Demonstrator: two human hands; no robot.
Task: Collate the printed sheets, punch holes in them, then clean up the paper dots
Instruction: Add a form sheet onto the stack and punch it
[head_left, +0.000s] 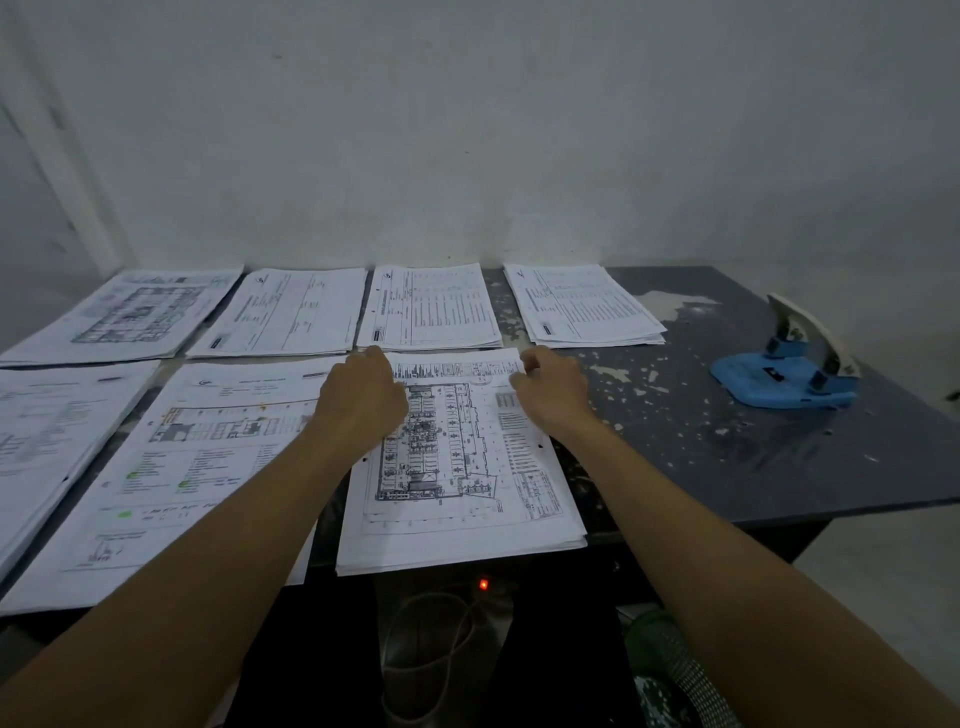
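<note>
Dark, paint-flecked tabletop (727, 441) against a white wall carries seven stacks of white printed sheets in two rows. Near stack with a floor-plan drawing on top (457, 467) sits at the front edge, slightly overhanging. Left hand (361, 400) lies on its upper left part, fingers curled toward the far edge; whether they pinch the top sheet, cannot tell. Right hand (550, 389) is at the upper right corner, fingertips bent on the sheet edge, grip unclear. Blue plastic hole punch with a pale lever (787, 374) stands well apart on the right. Red indicator light (483, 584) glows below the table.
</note>
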